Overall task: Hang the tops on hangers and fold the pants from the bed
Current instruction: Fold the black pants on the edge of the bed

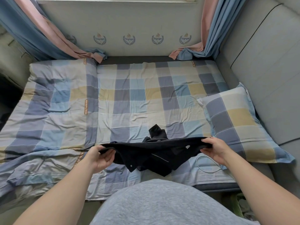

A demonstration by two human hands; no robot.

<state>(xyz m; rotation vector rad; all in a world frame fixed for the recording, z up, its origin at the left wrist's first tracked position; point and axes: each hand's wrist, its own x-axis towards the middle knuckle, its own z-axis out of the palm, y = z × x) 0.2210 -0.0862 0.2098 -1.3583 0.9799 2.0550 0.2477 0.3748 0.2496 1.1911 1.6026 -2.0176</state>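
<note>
Dark navy denim pants (152,153), zip and metal buttons showing, lower centre of frame, stretched above the checked bed (129,98). Left hand (99,155) and right hand (214,151): fingers pinching opposite waistband ends, forearms extended.

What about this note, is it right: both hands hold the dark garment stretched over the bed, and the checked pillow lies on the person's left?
One detail is wrong. The head view shows the checked pillow on the person's right, not left. The rest stands: the left hand and right hand hold the dark garment stretched over the bed.
</note>
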